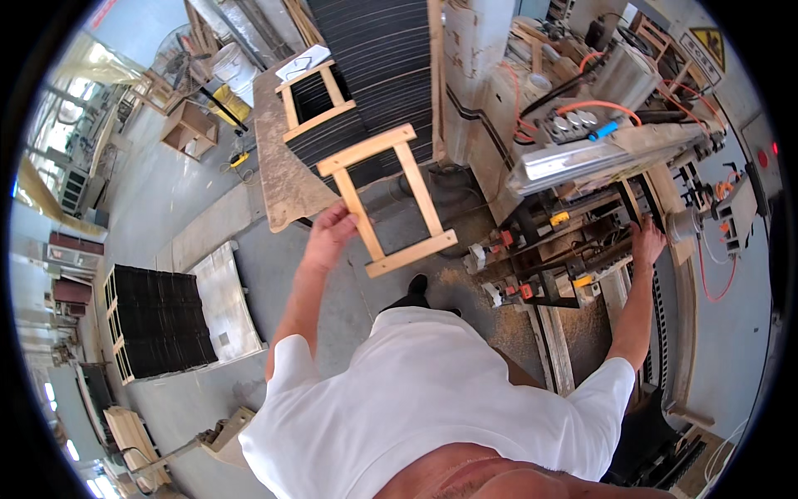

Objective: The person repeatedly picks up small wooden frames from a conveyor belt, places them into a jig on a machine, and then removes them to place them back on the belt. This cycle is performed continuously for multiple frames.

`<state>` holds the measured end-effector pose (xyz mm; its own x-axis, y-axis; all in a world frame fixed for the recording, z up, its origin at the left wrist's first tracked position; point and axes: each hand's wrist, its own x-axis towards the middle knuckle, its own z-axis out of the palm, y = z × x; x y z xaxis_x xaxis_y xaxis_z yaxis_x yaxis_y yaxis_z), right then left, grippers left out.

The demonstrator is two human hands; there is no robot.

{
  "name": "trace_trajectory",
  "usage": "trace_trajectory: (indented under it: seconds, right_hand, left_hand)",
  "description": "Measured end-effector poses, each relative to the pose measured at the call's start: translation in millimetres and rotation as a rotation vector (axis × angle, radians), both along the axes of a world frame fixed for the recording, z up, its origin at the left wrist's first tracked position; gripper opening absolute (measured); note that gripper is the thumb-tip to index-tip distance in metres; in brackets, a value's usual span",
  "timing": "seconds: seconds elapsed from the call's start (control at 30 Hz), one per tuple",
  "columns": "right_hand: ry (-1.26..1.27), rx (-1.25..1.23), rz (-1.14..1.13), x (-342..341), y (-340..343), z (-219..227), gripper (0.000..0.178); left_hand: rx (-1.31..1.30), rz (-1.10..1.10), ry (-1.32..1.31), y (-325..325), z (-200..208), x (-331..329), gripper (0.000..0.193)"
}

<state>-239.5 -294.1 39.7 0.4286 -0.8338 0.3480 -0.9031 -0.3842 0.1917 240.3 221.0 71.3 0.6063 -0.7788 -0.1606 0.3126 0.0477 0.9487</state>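
My left hand [331, 235] grips the left rail of a light wooden frame [420, 187], thumb and fingers closed round it. The frame hangs tilted in the air in front of me, with rail ends sticking out past its corners. My right hand [648, 244] reaches out to the woodworking machine [598, 158] on the right. Its fingers are bent and pressed together at the end of a dark strip; what they hold is too small to make out. Red clamps [505, 239] and yellow-tipped clamps [582, 281] sit on the machine near that hand.
Beyond the held frame, a similar frame [320, 119] lies on black stacked pieces beside a worn wooden table [287, 179]. A tall black stack [374, 50] stands behind. On the left floor, a black stack [158, 320] rests on a pale board [229, 299]. Sawdust lies beneath the machine.
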Motion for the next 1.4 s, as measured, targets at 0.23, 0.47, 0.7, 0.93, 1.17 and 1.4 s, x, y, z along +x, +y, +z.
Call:
trace_trajectory:
  seconds: [0.23, 0.47, 0.7, 0.93, 1.17, 1.4]
  right_hand:
    - [-0.231, -0.161, -0.047, 47.2, 27.7, 36.6, 0.054]
    - [-1.096, 0.044, 0.160, 167.1, 199.3, 78.9, 0.036]
    - [-1.087, 0.256, 0.093, 207.1, 322.2, 45.1, 0.030]
    - [-1.224, 0.223, -0.172, 157.9, 379.8, -23.4, 0.031]
    - [-0.556, 0.024, -0.698, 13.1, 455.0, -44.4, 0.036]
    - [-0.198, 0.158, -1.336, -102.8, 582.6, -45.0, 0.044]
  left_hand:
    - [-0.157, 0.254, -0.082, 49.7, 41.2, 155.3, 0.026]
    - [-0.100, 0.279, 0.030, 6.0, 33.1, 321.5, 0.027]
    - [0.137, 0.285, -0.162, -52.4, 15.5, 341.7, 0.033]
    - [0.014, 0.531, -0.597, -31.2, 12.1, 307.0, 0.021]
    - [-0.018, 0.117, -0.568, -19.7, 24.5, 93.9, 0.027]
    - [0.152, -0.640, -0.249, -41.6, -72.4, -33.6, 0.023]
